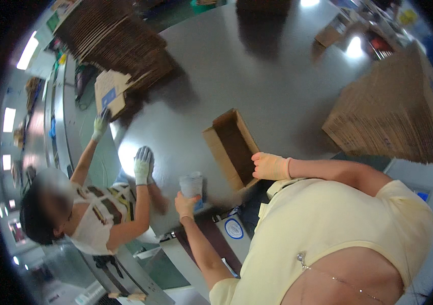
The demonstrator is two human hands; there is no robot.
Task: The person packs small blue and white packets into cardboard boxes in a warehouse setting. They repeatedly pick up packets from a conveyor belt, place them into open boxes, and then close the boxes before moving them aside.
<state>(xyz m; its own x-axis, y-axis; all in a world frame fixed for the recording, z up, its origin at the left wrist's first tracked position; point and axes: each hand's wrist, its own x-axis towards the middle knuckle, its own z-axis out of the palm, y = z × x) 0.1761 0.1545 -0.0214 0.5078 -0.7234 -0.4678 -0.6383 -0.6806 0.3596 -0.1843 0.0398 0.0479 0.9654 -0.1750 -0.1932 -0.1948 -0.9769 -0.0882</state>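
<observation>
An open brown cardboard box (242,145) sits at the near middle of the table, longer than it is wide, its inside bare as far as I can see. My right hand (272,166), in a pale orange glove, has its fingers curled over the near right rim of that box. Left of the box, my left hand (186,204) is closed round a clear plastic pack (191,184) with a bluish lower part. What the pack contains is too blurred to tell. It is held just above the table's near edge, apart from the box.
A grey table (186,122) spreads ahead. Tall stacks of flat cardboard stand at the far left (117,38) and right (394,109). At left a co-worker (104,213) in grey-and-white gloves reaches one hand to a carton piece (109,92); the other is over the table.
</observation>
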